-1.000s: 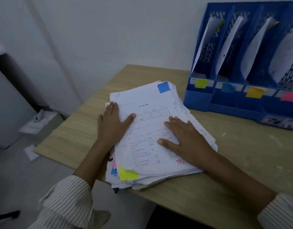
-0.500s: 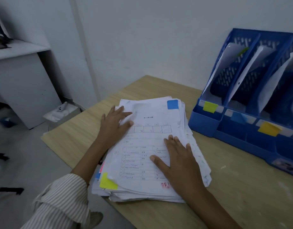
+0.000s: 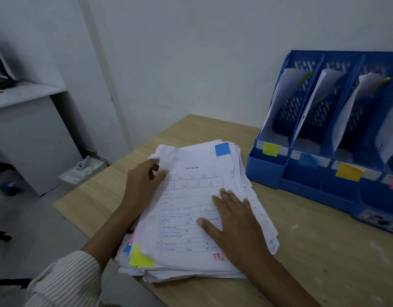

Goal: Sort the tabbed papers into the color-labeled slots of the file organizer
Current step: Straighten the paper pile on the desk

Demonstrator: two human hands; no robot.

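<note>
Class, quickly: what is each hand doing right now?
Left hand: pinches the top sheet's crumpled far-left corner.
Right hand: open, flat on the paper stack.

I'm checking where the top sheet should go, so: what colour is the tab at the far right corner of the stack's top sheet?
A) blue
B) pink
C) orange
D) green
A: the tab on the far right corner of the top sheet is blue, matching the blue label on the file organizer, second slot from the left.
</note>
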